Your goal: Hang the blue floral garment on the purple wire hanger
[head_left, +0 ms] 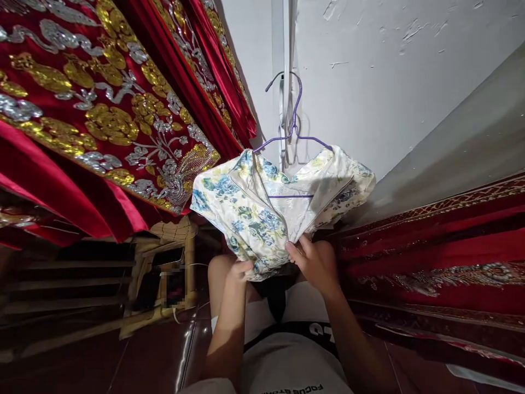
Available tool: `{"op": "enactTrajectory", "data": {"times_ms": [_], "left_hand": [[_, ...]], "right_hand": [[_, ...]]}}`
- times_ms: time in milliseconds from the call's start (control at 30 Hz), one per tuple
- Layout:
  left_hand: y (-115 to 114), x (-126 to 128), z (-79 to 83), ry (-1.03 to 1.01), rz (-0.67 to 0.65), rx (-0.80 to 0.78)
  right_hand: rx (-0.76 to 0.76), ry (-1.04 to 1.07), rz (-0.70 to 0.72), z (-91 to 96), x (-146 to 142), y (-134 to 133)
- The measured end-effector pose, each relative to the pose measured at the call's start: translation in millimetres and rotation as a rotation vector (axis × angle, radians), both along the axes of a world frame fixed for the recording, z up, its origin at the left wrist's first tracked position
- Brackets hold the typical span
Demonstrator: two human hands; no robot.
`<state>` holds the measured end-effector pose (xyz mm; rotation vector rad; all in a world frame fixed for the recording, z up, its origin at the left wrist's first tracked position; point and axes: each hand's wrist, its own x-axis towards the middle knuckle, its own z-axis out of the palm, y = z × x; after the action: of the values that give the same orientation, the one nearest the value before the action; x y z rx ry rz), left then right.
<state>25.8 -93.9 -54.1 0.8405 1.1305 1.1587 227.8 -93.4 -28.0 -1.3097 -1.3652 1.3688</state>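
Observation:
A short-sleeved white blouse (258, 219) with blue and yellow flowers hangs in front of me on a purple wire hanger (295, 115). Its front is partly open, and the hanger's lower bar shows in the gap. Low on the left side, my left hand (238, 271) grips the blouse's bottom edge. With thumb and fingers, my right hand (305, 260) pinches the front edge near the bottom of the opening. Part of the lower hem falls in shadow above my lap.
Red cloth with gold and silver sequins (115, 126) hangs at upper left. A bamboo chair (143, 273) stands at left with a phone-like device on it. More red embroidered fabric (451, 246) lies along the right. Behind the hanger is a white wall (369, 82).

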Motion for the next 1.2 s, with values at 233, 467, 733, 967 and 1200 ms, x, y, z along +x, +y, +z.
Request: {"op": "enactTrajectory", "data": {"times_ms": [233,467,733,967,1200], "left_hand": [[8.8,-10.3,0.0,-0.22,0.104,-0.145],[5.4,25.9,-36.0,0.219,0.692,0.313],[-8.9,89.0,-41.4,0.382,0.268,0.48],[9.8,76.3,-63.2,0.622,0.104,0.618],[26.7,55.7,-44.6,0.656,-0.053,0.606]], "right_hand": [[0.04,0.024,0.155,-7.2,-18.5,0.6],[-0.036,0.07,-0.069,-5.9,-17.7,4.5],[0.005,0.035,0.076,16.5,-9.8,12.9],[0.306,0.062,-0.199,106.3,-2.2,90.6],[0.524,0.078,-0.141,129.4,-13.2,136.7]]}}
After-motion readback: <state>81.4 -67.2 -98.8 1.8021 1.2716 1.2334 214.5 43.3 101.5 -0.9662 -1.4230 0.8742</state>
